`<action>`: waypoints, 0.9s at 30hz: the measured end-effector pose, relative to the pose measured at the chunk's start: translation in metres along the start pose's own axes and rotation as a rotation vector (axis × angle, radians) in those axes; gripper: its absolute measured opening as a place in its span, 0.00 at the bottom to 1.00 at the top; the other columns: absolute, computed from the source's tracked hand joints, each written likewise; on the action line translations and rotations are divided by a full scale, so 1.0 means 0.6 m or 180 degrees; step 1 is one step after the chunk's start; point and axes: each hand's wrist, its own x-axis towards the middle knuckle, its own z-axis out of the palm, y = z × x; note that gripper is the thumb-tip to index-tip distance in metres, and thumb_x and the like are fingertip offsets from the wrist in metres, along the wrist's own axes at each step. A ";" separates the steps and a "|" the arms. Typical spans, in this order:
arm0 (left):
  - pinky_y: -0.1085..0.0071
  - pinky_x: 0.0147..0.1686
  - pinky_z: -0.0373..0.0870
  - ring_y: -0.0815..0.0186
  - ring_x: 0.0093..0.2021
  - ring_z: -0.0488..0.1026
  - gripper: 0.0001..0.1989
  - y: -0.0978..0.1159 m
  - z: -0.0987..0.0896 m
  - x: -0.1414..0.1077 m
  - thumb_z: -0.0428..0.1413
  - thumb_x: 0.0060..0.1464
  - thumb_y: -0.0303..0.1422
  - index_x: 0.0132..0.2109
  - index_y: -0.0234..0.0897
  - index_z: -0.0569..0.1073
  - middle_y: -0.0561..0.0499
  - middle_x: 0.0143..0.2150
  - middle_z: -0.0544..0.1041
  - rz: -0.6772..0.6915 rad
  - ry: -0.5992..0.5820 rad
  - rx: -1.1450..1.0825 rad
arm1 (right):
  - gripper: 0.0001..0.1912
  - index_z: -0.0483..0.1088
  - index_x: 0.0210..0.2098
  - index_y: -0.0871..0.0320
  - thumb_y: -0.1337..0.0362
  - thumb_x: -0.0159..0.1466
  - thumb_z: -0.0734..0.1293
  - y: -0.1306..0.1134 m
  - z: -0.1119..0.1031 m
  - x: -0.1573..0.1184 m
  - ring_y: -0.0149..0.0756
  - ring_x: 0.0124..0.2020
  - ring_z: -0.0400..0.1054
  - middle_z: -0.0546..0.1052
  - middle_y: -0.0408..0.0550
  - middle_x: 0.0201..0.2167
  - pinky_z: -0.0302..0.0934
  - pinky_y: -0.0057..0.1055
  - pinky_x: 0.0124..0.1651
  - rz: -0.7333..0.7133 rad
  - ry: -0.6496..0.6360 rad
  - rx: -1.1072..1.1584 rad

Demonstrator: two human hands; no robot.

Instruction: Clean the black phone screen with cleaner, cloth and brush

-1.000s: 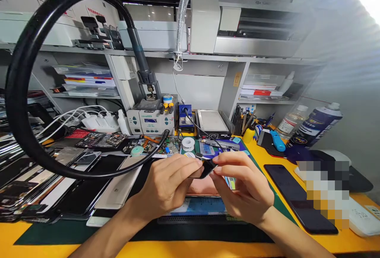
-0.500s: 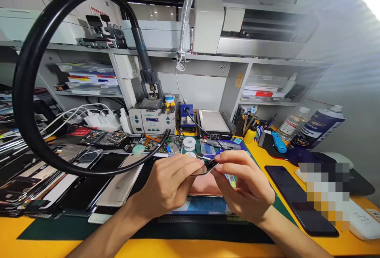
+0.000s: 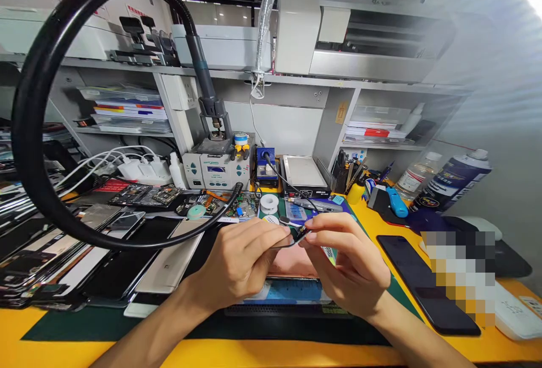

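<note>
Where the left hand (image 3: 239, 266) and right hand (image 3: 349, 263) met: a small black part (image 3: 302, 235), too small to identify, was held in the air above the bench (image 3: 271, 354).
Grip: both hands were closed on it, the left fingertips at its lower-left end and the right fingers curled over its upper-right end; neither had let go.
Long axis: it ran nearly level across the head view, rising slightly to the right, with its dark bulk nearer the right hand.
Beneath: a copper-coloured sheet (image 3: 292, 263) lay directly under the hands, with a green cutting mat (image 3: 404, 300) spreading out to the right.
In the way: nothing showed between the fingers and the part; the lower arc of a black gooseneck ring light (image 3: 19, 119) crossed the view just beyond the left hand.
Beyond: a white roll of tape or solder wire (image 3: 269, 203) sat near the opened phone boards (image 3: 146, 195), and a hot-air rework station (image 3: 218, 167) stood farther back.
Left side: phones and phone screens (image 3: 114, 261) lay in overlapping piles.
Right side: a black phone (image 3: 427, 283) lay flat on the bench, and a spray can (image 3: 455, 182) stood behind it.
</note>
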 end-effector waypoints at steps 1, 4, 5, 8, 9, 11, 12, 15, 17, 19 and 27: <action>0.66 0.45 0.77 0.62 0.45 0.80 0.15 0.000 0.000 0.000 0.54 0.62 0.19 0.54 0.33 0.72 0.44 0.44 0.83 0.0005 0.0003 -0.0003 | 0.19 0.75 0.45 0.57 0.83 0.60 0.68 0.000 0.000 0.000 0.40 0.40 0.75 0.77 0.53 0.39 0.73 0.36 0.38 0.0008 -0.0002 -0.0011; 0.66 0.45 0.77 0.62 0.45 0.81 0.15 0.000 0.000 0.001 0.53 0.62 0.19 0.54 0.34 0.72 0.44 0.44 0.83 0.0008 0.0028 0.0002 | 0.18 0.75 0.45 0.57 0.82 0.60 0.68 0.000 0.000 0.001 0.40 0.39 0.75 0.78 0.52 0.38 0.73 0.35 0.37 0.0012 0.0018 -0.0028; 0.66 0.45 0.78 0.62 0.45 0.81 0.14 0.001 0.000 0.000 0.53 0.62 0.20 0.54 0.34 0.72 0.44 0.44 0.83 0.0010 0.0035 0.0012 | 0.18 0.75 0.45 0.57 0.82 0.60 0.68 0.000 -0.001 0.000 0.40 0.39 0.76 0.78 0.52 0.38 0.73 0.35 0.37 0.0009 0.0026 -0.0029; 0.66 0.44 0.78 0.62 0.44 0.81 0.14 0.001 0.000 -0.001 0.53 0.63 0.20 0.54 0.34 0.72 0.44 0.44 0.83 0.0011 0.0024 0.0043 | 0.18 0.75 0.45 0.57 0.82 0.60 0.67 0.000 0.000 0.000 0.40 0.39 0.76 0.78 0.52 0.38 0.73 0.35 0.37 0.0014 0.0031 -0.0024; 0.66 0.44 0.78 0.62 0.45 0.81 0.14 0.001 0.000 -0.002 0.53 0.63 0.20 0.54 0.34 0.72 0.44 0.44 0.83 0.0012 0.0016 0.0048 | 0.18 0.75 0.45 0.57 0.82 0.60 0.67 0.000 0.000 -0.001 0.40 0.39 0.76 0.78 0.52 0.38 0.73 0.35 0.37 0.0015 0.0025 -0.0017; 0.66 0.44 0.77 0.62 0.45 0.80 0.15 0.001 0.000 -0.003 0.53 0.62 0.20 0.54 0.34 0.72 0.44 0.44 0.83 0.0006 0.0009 0.0051 | 0.19 0.75 0.45 0.57 0.83 0.60 0.67 0.000 0.000 -0.001 0.40 0.40 0.75 0.77 0.53 0.39 0.73 0.35 0.37 0.0005 0.0017 0.0006; 0.66 0.44 0.77 0.62 0.44 0.80 0.15 0.001 0.000 -0.004 0.53 0.62 0.20 0.54 0.34 0.72 0.44 0.44 0.83 0.0006 0.0008 0.0047 | 0.19 0.75 0.45 0.58 0.83 0.60 0.67 -0.001 0.000 -0.001 0.40 0.40 0.75 0.77 0.53 0.39 0.73 0.35 0.38 0.0004 0.0016 0.0015; 0.66 0.44 0.77 0.62 0.44 0.80 0.15 0.000 0.000 -0.003 0.54 0.62 0.19 0.54 0.33 0.72 0.44 0.44 0.83 0.0012 -0.0005 0.0023 | 0.19 0.75 0.45 0.57 0.83 0.60 0.67 -0.001 -0.001 -0.001 0.40 0.40 0.75 0.77 0.52 0.39 0.73 0.35 0.38 0.0024 0.0009 0.0006; 0.66 0.44 0.78 0.62 0.45 0.80 0.15 -0.001 0.000 -0.002 0.54 0.62 0.19 0.54 0.33 0.72 0.44 0.44 0.83 0.0019 -0.0011 0.0006 | 0.19 0.75 0.45 0.57 0.83 0.60 0.67 -0.001 -0.001 -0.001 0.40 0.40 0.75 0.77 0.52 0.39 0.73 0.36 0.38 0.0031 -0.0005 0.0007; 0.65 0.45 0.78 0.61 0.45 0.80 0.15 -0.001 -0.001 0.000 0.54 0.62 0.19 0.54 0.33 0.72 0.44 0.45 0.83 0.0022 -0.0002 0.0002 | 0.19 0.75 0.45 0.57 0.83 0.60 0.67 -0.001 -0.002 0.000 0.40 0.40 0.75 0.77 0.53 0.39 0.73 0.36 0.38 0.0018 -0.0020 0.0026; 0.65 0.45 0.78 0.62 0.45 0.80 0.15 -0.001 -0.001 0.000 0.54 0.62 0.19 0.54 0.33 0.72 0.44 0.45 0.83 0.0009 -0.0008 0.0001 | 0.19 0.74 0.45 0.58 0.84 0.60 0.67 -0.001 -0.002 -0.001 0.39 0.41 0.74 0.76 0.53 0.39 0.73 0.35 0.39 0.0001 -0.0051 0.0049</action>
